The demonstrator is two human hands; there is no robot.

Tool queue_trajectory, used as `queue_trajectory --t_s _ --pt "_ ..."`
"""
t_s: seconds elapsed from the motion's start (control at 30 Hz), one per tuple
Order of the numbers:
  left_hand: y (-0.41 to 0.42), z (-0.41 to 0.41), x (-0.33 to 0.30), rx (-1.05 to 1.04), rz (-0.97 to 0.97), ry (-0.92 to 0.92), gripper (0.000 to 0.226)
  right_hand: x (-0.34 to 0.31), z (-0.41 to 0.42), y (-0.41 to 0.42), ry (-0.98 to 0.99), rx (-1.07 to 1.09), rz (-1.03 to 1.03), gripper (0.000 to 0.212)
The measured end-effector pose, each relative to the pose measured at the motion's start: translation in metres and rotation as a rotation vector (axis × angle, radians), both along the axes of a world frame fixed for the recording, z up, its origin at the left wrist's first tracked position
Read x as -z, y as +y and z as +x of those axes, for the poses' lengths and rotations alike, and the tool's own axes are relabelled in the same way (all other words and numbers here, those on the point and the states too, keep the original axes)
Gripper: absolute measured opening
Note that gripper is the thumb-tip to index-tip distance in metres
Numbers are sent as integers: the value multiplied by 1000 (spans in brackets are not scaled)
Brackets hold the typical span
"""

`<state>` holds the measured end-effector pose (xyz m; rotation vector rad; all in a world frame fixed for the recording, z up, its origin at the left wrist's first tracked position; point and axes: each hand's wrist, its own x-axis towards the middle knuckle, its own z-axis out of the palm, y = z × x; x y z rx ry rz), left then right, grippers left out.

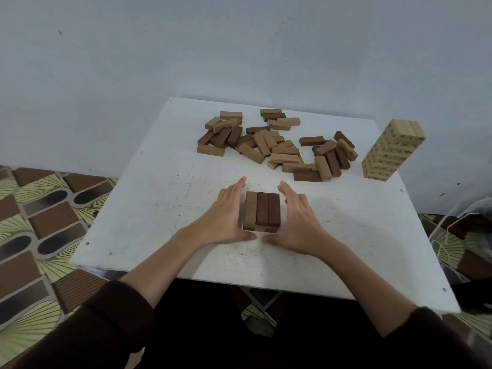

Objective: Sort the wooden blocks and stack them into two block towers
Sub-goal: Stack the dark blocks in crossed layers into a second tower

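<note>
A low stack of brown blocks (262, 210) stands near the middle of the white table (159, 209), its top layer three blocks side by side. My left hand (226, 217) lies flat against the stack's left side with straight fingers. My right hand (295, 219) presses the right side the same way, and both thumbs meet in front of the stack. A loose pile of light and dark wooden blocks (274, 145) is spread across the far part of the table. A tall tower of pale blocks (391, 150) stands at the far right.
The table backs against a pale wall. Patterned floor tiles (40, 222) show on the left. White cords (452, 227) lie off the table's right edge. The tower stands close to that edge.
</note>
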<state>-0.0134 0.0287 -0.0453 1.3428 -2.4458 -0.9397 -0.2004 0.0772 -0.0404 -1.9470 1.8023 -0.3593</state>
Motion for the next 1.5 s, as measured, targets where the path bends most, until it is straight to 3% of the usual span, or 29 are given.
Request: queue_trajectory --t_s 0.3,0.67,1.0,1.5 --pt "-14 -12 -11 124 29 -80 131 -17 5 -19 6 -128 112 129" --pt "-18 -14 -13 121 97 -27 124 -16 11 -20 -117 -117 81 116" --pt "-22 -15 -11 115 118 -25 124 -23 12 -19 -88 -89 111 115" --pt "-24 -1 -22 178 128 -81 141 -32 2 -23 -61 -81 157 130"
